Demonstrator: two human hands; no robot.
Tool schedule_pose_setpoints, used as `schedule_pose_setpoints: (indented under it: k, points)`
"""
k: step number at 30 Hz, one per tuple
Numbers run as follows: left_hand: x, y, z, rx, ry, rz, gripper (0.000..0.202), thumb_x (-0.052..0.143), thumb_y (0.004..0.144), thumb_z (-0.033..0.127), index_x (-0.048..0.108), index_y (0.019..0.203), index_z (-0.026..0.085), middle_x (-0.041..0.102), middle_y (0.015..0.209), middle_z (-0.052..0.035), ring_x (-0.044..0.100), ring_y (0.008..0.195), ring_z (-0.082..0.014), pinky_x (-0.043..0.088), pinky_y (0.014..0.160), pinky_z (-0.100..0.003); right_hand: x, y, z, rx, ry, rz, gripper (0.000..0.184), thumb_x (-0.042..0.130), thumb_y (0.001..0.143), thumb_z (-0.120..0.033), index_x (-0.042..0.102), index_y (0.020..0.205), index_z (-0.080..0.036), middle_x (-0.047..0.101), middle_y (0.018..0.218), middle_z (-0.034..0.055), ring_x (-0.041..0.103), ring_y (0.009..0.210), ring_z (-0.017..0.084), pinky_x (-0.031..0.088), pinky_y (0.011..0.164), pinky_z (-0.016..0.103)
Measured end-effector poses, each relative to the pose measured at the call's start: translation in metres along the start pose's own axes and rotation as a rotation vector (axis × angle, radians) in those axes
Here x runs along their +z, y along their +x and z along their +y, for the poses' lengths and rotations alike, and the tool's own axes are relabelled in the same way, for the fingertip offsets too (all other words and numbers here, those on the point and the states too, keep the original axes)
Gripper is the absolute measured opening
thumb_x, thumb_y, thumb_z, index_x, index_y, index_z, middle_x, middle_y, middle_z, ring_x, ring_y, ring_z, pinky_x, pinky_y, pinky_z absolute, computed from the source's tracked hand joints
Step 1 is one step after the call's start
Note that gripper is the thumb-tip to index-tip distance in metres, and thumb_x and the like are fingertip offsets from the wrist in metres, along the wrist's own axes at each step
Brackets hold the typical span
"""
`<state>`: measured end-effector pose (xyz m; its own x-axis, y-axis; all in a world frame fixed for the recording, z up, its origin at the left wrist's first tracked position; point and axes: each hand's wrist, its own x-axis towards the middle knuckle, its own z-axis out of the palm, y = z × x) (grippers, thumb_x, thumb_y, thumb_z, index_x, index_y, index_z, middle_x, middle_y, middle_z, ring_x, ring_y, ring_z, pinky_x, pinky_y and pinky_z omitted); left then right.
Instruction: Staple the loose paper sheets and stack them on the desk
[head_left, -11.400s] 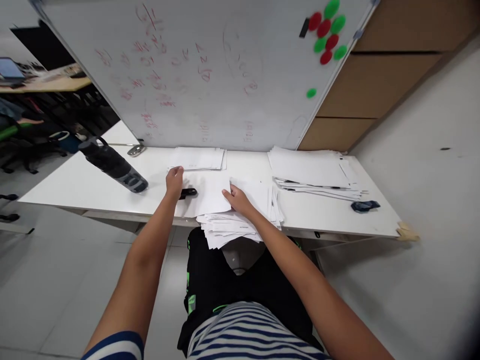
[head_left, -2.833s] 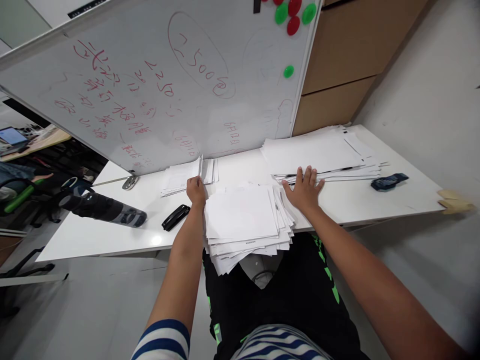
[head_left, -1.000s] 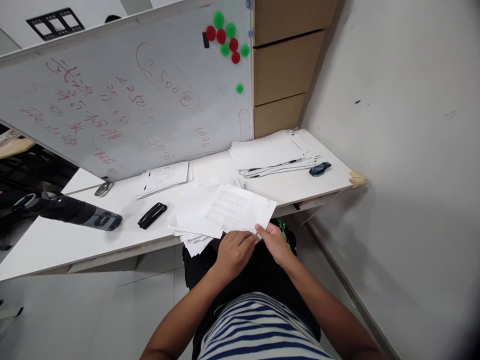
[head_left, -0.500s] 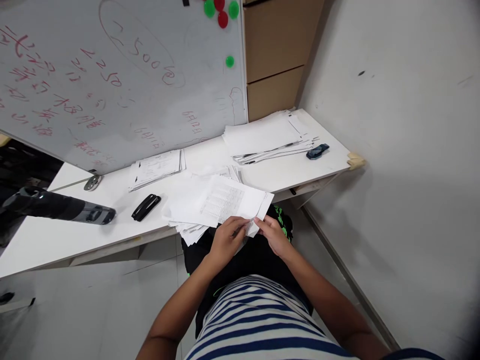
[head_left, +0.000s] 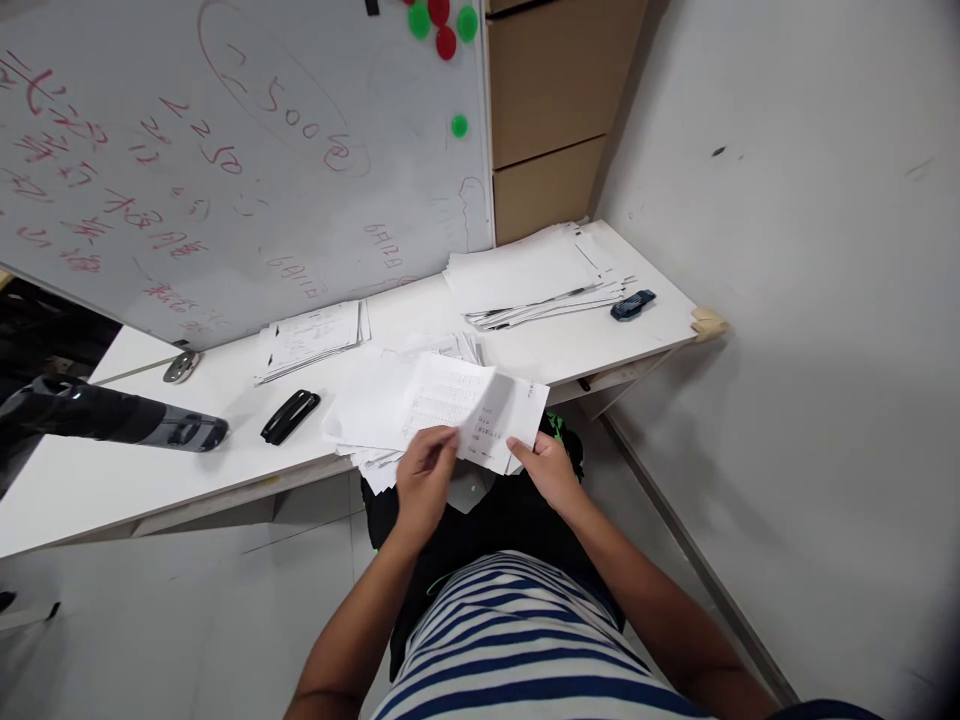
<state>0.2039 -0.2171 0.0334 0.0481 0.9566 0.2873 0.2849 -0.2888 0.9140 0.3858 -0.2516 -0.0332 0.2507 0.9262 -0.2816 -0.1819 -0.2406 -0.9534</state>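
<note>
- White paper fills the middle of the work area: 1 printed sheet (head_left: 444, 385) lies uppermost, and beside it shows a handwritten sheet (head_left: 491, 425), partly covered by it.
- Left hand (head_left: 426, 475): fingers drawn together, pinching the near right corner of the printed sheet, whose right edge curls upward.
- Right hand (head_left: 551, 468): thumb on top, gripping the near right corner of the handwritten sheet. The number of sheets under the thumb cannot be told.
- Position of both sheets: above the front edge of the white table (head_left: 555, 350), overlapping a loose pile (head_left: 364, 405) of paper. Some pile corners overhang the table edge.
- Left of the pile: a black stapler (head_left: 290, 417), then a dark bottle (head_left: 161, 423). Behind them sits a computer mouse (head_left: 182, 367).
- Rear of the table: 2 further stacks. The left stack (head_left: 311, 338) sits near the whiteboard (head_left: 315, 230); the right stack (head_left: 525, 270) is wider, with uneven front edges.
- Right of that stack: a small dark blue object (head_left: 634, 305), too small to identify.
- Whiteboard surface: red handwriting, plus red and green magnets (head_left: 460, 126) toward the right edge.
</note>
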Motion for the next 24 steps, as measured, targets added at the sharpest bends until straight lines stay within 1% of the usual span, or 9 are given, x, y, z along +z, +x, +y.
schedule_pose_setpoints:
  k: [3,6,9,11,14,18,20,21,24]
  points:
    - [-0.032,0.011,0.003,-0.051,-0.065,0.373,0.019,0.073,0.08,0.032,0.072,0.095,0.02,0.07,0.095,-0.0026,0.066,0.088,-0.014,0.055,0.082,-0.029,-0.007,0.001,-0.016,-0.053,-0.065,0.04,0.045,0.069,0.078,-0.054,0.075,0.102,-0.016,0.075,0.107,0.0109,0.069,0.1,0.034,0.055,0.085,0.045]
    - [-0.078,0.02,0.007,-0.079,-0.14,0.735,0.03,0.079,0.073,0.032,0.07,0.098,0.018,0.069,0.094,-0.001,0.066,0.085,-0.0129,0.056,0.079,-0.03,-0.011,0.008,-0.041,-0.116,-0.177,0.089,0.045,0.069,0.078,-0.055,0.076,0.098,-0.016,0.076,0.104,0.0115,0.07,0.097,0.035,0.055,0.082,0.044]
    - [-0.126,0.014,0.011,-0.065,-0.206,0.938,0.036,0.083,0.068,0.029,0.068,0.098,0.017,0.067,0.091,0.0007,0.065,0.083,-0.0122,0.057,0.073,-0.027,-0.001,0.027,-0.071,-0.23,-0.293,0.1,0.043,0.067,0.079,-0.055,0.076,0.097,-0.016,0.076,0.101,0.0113,0.069,0.097,0.034,0.054,0.083,0.044]
    - [-0.152,0.003,0.013,-0.045,-0.227,1.024,0.036,0.084,0.065,0.027,0.069,0.096,0.016,0.067,0.09,0.0011,0.065,0.083,-0.012,0.057,0.072,-0.027,0.017,0.047,-0.094,-0.332,-0.343,0.062,0.042,0.065,0.081,-0.053,0.075,0.1,-0.017,0.076,0.103,0.0101,0.068,0.1,0.033,0.052,0.086,0.042]
    - [-0.177,-0.015,0.013,-0.036,-0.158,1.136,0.036,0.084,0.067,0.031,0.068,0.096,0.015,0.067,0.09,0.0007,0.065,0.083,-0.0133,0.059,0.072,-0.029,0.067,0.081,-0.129,-0.48,-0.413,-0.042,0.039,0.063,0.083,-0.05,0.074,0.1,-0.017,0.076,0.1,0.0088,0.067,0.097,0.029,0.051,0.085,0.038]
    - [-0.196,-0.034,0.012,-0.028,-0.068,1.272,0.039,0.083,0.066,0.037,0.069,0.095,0.015,0.067,0.086,-0.0002,0.066,0.079,-0.0147,0.06,0.073,-0.033,0.165,0.127,-0.171,-0.585,-0.432,-0.225,0.033,0.063,0.082,-0.047,0.072,0.087,-0.015,0.073,0.083,0.0063,0.067,0.082,0.023,0.052,0.076,0.033]
    - [-0.204,-0.042,0.013,-0.015,-0.05,1.337,0.039,0.084,0.065,0.036,0.07,0.094,0.014,0.068,0.085,-0.0009,0.066,0.078,-0.0146,0.06,0.074,-0.033,0.217,0.146,-0.188,-0.556,-0.337,-0.336,0.03,0.067,0.079,-0.044,0.071,0.086,-0.014,0.073,0.085,0.0064,0.066,0.081,0.021,0.053,0.074,0.031]
    - [-0.208,-0.046,0.013,-0.011,-0.037,1.368,0.038,0.084,0.065,0.036,0.071,0.093,0.014,0.068,0.086,-0.0012,0.066,0.078,-0.0147,0.061,0.074,-0.033,0.241,0.154,-0.194,-0.508,-0.288,-0.373,0.028,0.069,0.078,-0.041,0.07,0.087,-0.014,0.073,0.088,0.0063,0.066,0.081,0.02,0.053,0.073,0.03]
    - [-0.22,-0.061,0.014,-0.008,0.002,1.445,0.037,0.084,0.066,0.036,0.071,0.093,0.014,0.068,0.085,-0.001,0.066,0.076,-0.015,0.061,0.075,-0.036,0.301,0.178,-0.199,-0.389,-0.263,-0.39,0.023,0.07,0.079,-0.034,0.067,0.09,-0.013,0.072,0.088,0.0067,0.066,0.076,0.016,0.054,0.067,0.027]
